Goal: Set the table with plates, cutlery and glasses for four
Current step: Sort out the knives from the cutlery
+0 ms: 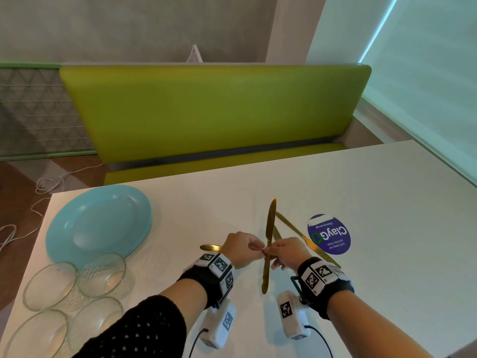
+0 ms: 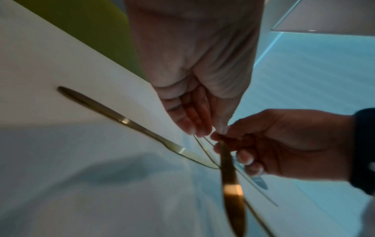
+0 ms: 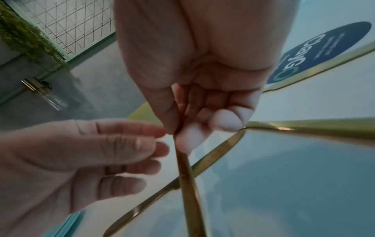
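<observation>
A gold knife is held nearly upright above the white table, blade end pointing away from me. My right hand pinches its narrow middle between thumb and fingertips, shown close in the right wrist view. My left hand meets it at the same spot, thumb and fingertips closed on the knife. Other gold cutlery lies crossed on the table under and right of the hands. A stack of turquoise plates sits at the far left, with several glass bowls in front of it.
A round purple sticker is stuck to the table right of the cutlery. A gold handle end pokes out left of my left hand. A green bench runs along the far table edge. White cables lie on the floor at left.
</observation>
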`<state>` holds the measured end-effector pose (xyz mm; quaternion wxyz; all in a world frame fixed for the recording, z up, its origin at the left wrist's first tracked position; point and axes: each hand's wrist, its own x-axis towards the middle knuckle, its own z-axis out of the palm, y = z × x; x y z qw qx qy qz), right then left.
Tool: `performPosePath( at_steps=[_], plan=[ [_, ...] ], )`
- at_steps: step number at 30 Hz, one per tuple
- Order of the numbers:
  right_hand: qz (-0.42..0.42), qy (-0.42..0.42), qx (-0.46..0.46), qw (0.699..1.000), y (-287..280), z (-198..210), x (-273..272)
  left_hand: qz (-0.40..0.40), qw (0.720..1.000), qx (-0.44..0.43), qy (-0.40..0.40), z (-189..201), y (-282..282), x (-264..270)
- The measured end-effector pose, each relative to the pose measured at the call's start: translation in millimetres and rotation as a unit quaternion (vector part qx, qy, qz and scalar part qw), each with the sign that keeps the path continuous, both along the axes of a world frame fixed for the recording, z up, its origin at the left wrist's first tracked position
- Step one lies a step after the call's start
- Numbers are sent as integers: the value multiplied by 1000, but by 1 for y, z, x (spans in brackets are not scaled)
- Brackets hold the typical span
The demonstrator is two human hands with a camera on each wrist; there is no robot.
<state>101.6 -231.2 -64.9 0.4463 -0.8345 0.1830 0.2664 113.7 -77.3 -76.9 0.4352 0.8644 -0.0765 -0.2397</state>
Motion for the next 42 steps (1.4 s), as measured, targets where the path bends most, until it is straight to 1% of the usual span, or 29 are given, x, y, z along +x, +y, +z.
performPosePath(
  at_steps=[2,3,5,7,8,11,14,17,18,20,22,24,26,28,30,33,35,38,42],
  plan=[
    [-9,-6,-19,1000,-5,1,0,-21,995,92,-42,-8,7,6],
    [-18,-7,-23,1000,-9,2,0,-43,987,145,-57,-13,12,8],
    [-35,-6,-26,999,-16,2,1,-85,964,237,-82,-19,21,8],
    [-49,-1,-32,998,-24,3,1,-111,944,291,-108,-23,27,6],
    [-53,1,-39,998,-28,2,1,-119,936,310,-118,-24,30,6],
    [-56,2,-62,996,-37,1,1,-134,921,348,-117,-25,37,9],
    [-56,9,-75,996,-39,0,0,-158,916,350,-112,-23,42,12],
    [-48,14,-80,996,-38,0,-1,-160,916,352,-104,-18,47,9],
    [-46,14,-81,996,-37,0,-1,-150,920,348,-104,-17,48,8],
    [-43,14,-79,996,-33,2,-2,-117,935,323,-84,-13,49,6],
    [-41,12,-64,997,-29,4,-1,-38,964,259,-58,-10,49,6],
    [-35,6,-35,999,-22,8,-1,65,985,159,-15,-11,45,9],
    [-21,-4,-7,1000,-13,11,-1,135,989,43,45,-11,37,10],
    [-5,-10,9,1000,-2,15,0,177,976,-57,112,-8,26,6],
    [7,-16,20,1000,7,17,1,193,962,-119,149,-7,17,2],
    [7,-8,46,999,17,19,3,188,952,-165,177,-4,11,-3],
    [-13,8,71,997,23,20,3,172,954,-168,179,-3,10,-4],
    [-44,20,77,996,29,17,3,153,960,-163,169,-1,8,-6],
    [-58,21,90,994,32,11,2,155,952,-185,186,1,7,-9]
  ],
)
